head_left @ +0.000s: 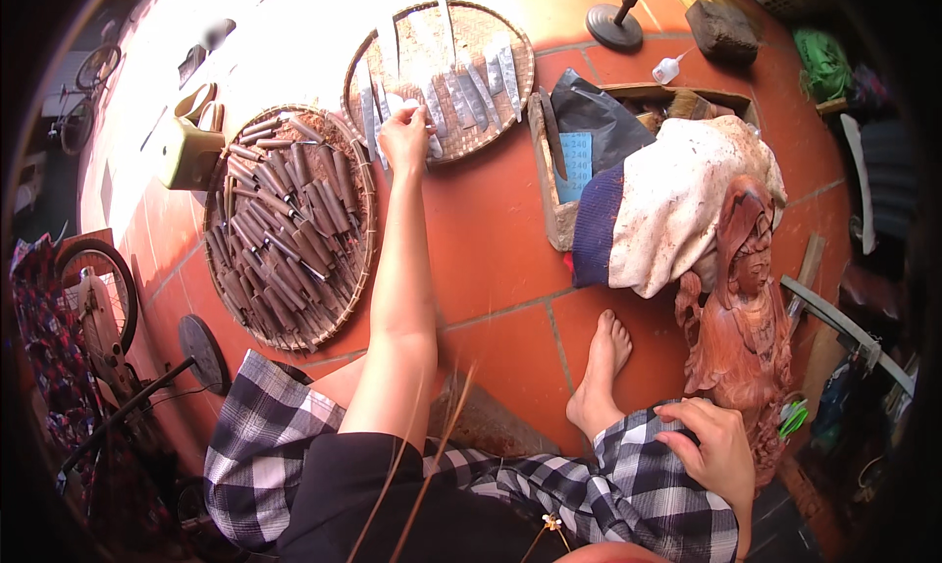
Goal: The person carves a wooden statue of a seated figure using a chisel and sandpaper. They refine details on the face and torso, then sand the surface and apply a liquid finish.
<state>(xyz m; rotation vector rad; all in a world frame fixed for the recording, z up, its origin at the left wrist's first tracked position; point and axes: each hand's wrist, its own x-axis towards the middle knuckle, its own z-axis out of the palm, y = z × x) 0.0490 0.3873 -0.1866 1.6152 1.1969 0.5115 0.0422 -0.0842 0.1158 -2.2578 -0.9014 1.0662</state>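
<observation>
On terracotta floor tiles [491,230], woven trays [358,185].

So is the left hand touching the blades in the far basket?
Touching: the head view shows the left hand fingers resting on a blade at the near edge of the round basket.

Black-and-white plaid trousers [628,485], orange-red floor tiles [491,239].

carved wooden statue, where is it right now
In the head view the carved wooden statue stands on the tiled floor at the person's right, just above the right hand resting on the knee, below the cloth-covered box.
</observation>
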